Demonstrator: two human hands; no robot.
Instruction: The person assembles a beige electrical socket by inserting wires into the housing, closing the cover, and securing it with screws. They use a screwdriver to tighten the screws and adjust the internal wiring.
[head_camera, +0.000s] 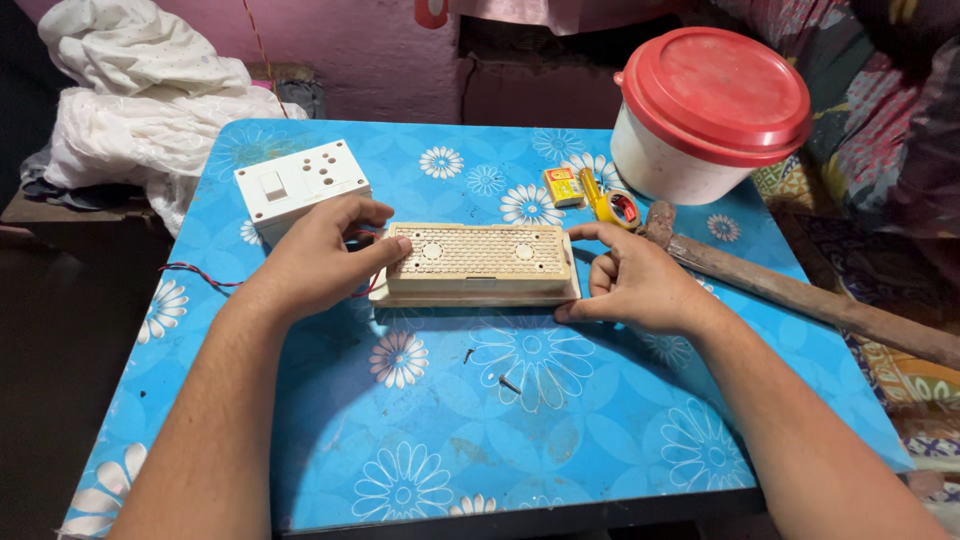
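On the near part of the table: two small dark screws lie loose on the blue flowered table, just in front of the hands.
Left hand: the left hand rests at the left end of the beige box, thumb stretched along its top edge, fingers curled down over a red wire; it presses the box rather than closing round it.
Right hand: the right hand is half curled at the right end of the box, index finger hooked over the top corner, thumb against the lower edge of the base.
Held thing: the beige perforated box, a long flat rectangle with a grid of small holes on top, lies flat at the middle of the table between both hands.
Wire: a thin red wire runs from under the left hand towards the left edge of the table.
Behind the left hand: a white switch-and-socket box sits just beyond the knuckles.
Behind the right hand: a small yellow packet, a yellow tape roll and a rough wooden handle that runs off to the right.
Far right corner: a white tub with a red lid.
Far left: a heap of white cloth beside the table.
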